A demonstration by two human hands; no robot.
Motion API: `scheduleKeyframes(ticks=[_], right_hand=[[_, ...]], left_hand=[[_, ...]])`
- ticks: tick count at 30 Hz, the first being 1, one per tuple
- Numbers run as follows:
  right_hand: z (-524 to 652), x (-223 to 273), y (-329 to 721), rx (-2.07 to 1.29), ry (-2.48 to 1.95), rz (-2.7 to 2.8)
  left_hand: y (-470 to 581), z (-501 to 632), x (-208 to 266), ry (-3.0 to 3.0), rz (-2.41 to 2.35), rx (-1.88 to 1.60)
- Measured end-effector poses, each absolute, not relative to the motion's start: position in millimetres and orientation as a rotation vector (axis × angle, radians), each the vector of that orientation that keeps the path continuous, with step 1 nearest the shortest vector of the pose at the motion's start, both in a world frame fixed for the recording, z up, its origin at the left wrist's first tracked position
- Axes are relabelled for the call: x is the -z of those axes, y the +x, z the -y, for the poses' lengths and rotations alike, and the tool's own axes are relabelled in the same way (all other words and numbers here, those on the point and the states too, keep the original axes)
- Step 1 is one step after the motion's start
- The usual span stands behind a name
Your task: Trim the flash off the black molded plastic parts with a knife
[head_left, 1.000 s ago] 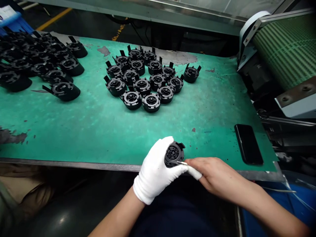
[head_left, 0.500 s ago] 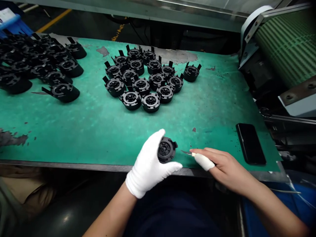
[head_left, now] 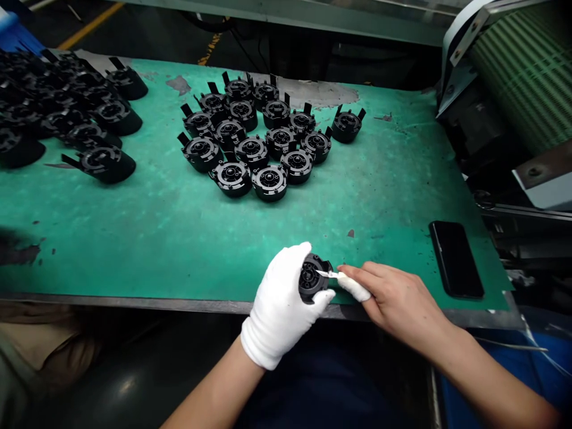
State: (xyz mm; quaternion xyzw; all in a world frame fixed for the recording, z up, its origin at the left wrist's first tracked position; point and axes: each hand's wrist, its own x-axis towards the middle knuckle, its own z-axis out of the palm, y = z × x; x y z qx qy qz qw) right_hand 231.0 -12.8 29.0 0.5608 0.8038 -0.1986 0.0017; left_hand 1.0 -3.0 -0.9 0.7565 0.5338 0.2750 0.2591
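My left hand [head_left: 282, 301], in a white glove, is closed round a round black plastic part [head_left: 309, 277] near the table's front edge. The part's ribbed inner face is turned up towards me. My right hand [head_left: 393, 295] is bare apart from a white cover on the thumb. Between its thumb and forefinger it pinches a small knife [head_left: 329, 274] with a short pointed blade. The blade lies over the right side of the black part's face; whether it touches I cannot tell. Most of the knife's handle is hidden in the fingers.
Several similar black parts [head_left: 270, 179] stand grouped on the green table [head_left: 179, 238], with another cluster [head_left: 100, 161] at the left. A phone [head_left: 456, 259] lies at the right. Beyond it is a machine with a green conveyor belt [head_left: 522, 71]. Somebody's clothing [head_left: 40, 345] shows at lower left.
My left hand has shifted slightly right with the black part, and its thumb has closed in on it. My right hand has brought the knife left, over the part.
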Motion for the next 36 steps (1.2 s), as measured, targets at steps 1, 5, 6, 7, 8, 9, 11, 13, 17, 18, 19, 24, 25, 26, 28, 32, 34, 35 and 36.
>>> scheduleKeyframes(ticks=[1,5,6,7,8,9,11,13,17,18,19,24,25,26,28,32,34,35,36], right_hand=[[14.5,-28.6,229.6,0.614,1.793,-2.511],[22.9,-27.1,227.1,0.651,1.869,-2.502],[24.6,-26.7,226.9,0.663,1.871,-2.506],[25.8,-26.2,226.5,0.665,1.872,-2.509],[26.5,-25.5,225.9,0.648,1.879,-2.512],[26.8,-24.8,225.0,0.620,1.892,-2.512],[26.7,-23.1,222.4,0.549,1.926,-2.507],[26.5,-21.8,219.8,0.485,1.965,-2.493],[28.1,-21.3,218.3,0.578,1.999,-2.493],[28.8,-21.6,218.7,0.648,1.991,-2.507],[29.5,-22.0,219.3,0.706,1.988,-2.520],[30.2,-24.9,221.2,0.786,1.962,-2.487],[29.9,-25.5,221.1,0.800,1.949,-2.478],[29.4,-26.0,221.0,0.816,1.936,-2.474],[28.4,-26.5,220.4,0.830,1.925,-2.471],[27.1,-27.7,218.5,0.750,1.918,-2.463],[27.3,-29.0,217.0,0.646,1.908,-2.459],[27.7,-29.6,216.0,0.589,1.905,-2.455],[28.1,-30.0,214.8,0.536,1.902,-2.451]], left_hand=[[4.2,5.0,2.1,2.061,-1.474,-0.779],[11.2,10.6,5.6,2.090,-1.537,-0.852],[11.4,11.0,6.0,2.094,-1.537,-0.853],[11.5,11.2,6.1,2.097,-1.536,-0.854],[11.7,11.2,6.3,2.100,-1.537,-0.857],[12.2,11.2,6.5,2.104,-1.541,-0.864],[14.8,11.6,7.1,2.114,-1.561,-0.892],[18.9,12.4,7.8,2.112,-1.585,-0.926],[24.9,14.0,8.4,2.066,-1.604,-0.925],[25.2,14.1,8.4,2.058,-1.600,-0.921],[25.0,14.2,8.4,2.056,-1.594,-0.922],[22.8,14.7,8.0,2.064,-1.586,-0.909],[22.7,15.1,7.8,2.063,-1.589,-0.896],[22.7,15.5,7.6,2.063,-1.592,-0.885],[23.0,16.3,7.1,2.064,-1.594,-0.870],[23.3,16.9,7.1,2.065,-1.590,-0.869],[23.8,16.6,7.3,2.059,-1.582,-0.870],[24.3,16.5,7.4,2.053,-1.583,-0.875],[25.1,16.4,7.4,2.045,-1.589,-0.882]])
